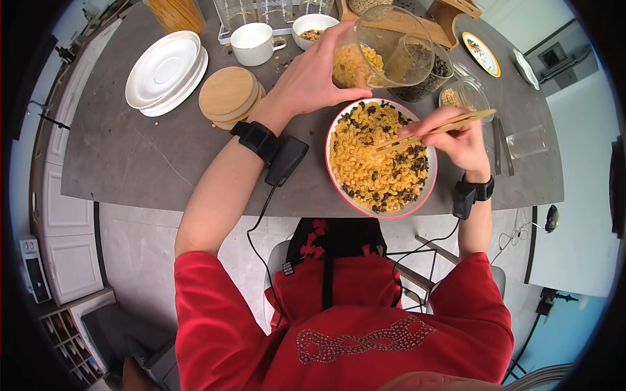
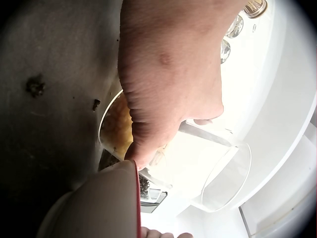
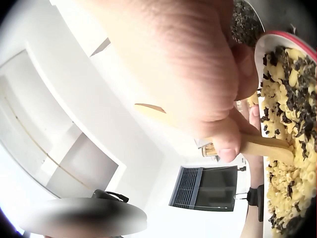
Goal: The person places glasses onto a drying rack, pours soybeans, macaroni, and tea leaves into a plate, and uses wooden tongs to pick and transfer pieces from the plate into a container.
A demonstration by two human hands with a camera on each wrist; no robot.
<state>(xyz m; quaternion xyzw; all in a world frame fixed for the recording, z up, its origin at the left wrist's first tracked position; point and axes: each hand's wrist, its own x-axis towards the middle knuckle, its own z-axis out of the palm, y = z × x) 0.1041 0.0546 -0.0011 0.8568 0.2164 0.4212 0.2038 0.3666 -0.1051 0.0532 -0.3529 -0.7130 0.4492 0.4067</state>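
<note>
In the head view, a red-rimmed white bowl [image 1: 336, 176] holds yellow macaroni mixed with dark bits. My left hand [image 1: 319, 75] curls round a clear glass jar [image 1: 407, 62] that tilts toward the right behind the bowl, with macaroni in its lower end. My right hand [image 1: 460, 140] pinches wooden tongs or chopsticks [image 1: 479, 116], whose tips touch the macaroni. The right wrist view shows the wooden tips [image 3: 277, 148] down in the food. In the left wrist view the left thumb lies close to the bowl's rim [image 2: 137, 198].
Stacked white plates [image 1: 160, 72], wooden lids [image 1: 228, 94] and a white cup [image 1: 253, 44] stand on the left. Behind the bowl are a jar of dark bits [image 1: 430, 81] and a small white bowl [image 1: 313, 26]. An open jar [image 1: 473, 98] and a glass [image 1: 527, 143] stand right.
</note>
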